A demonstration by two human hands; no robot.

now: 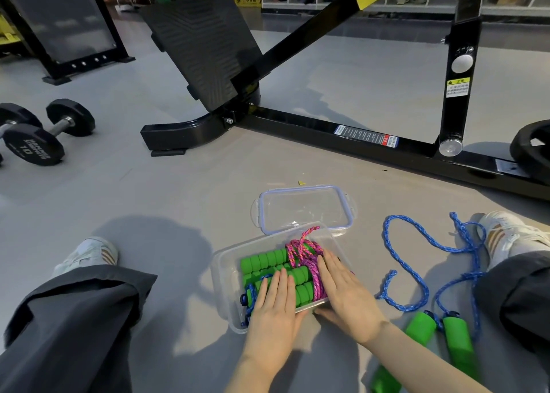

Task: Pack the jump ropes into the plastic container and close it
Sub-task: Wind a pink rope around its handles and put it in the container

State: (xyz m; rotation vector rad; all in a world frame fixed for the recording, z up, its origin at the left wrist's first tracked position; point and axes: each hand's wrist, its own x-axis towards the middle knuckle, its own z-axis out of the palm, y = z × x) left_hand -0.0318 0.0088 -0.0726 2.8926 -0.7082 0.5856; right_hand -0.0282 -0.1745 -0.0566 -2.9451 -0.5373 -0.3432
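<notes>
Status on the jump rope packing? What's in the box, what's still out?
Done: the pink rope and green handles lie in the plastic container. In hand: left hand and right hand press flat on the contents. Left: the blue rope with its handles is on the floor at right, and the lid lies off, behind the container.

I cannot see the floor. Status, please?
Both hands flat on ropes in container. Blue rope still outside. Lid off, behind.
</notes>
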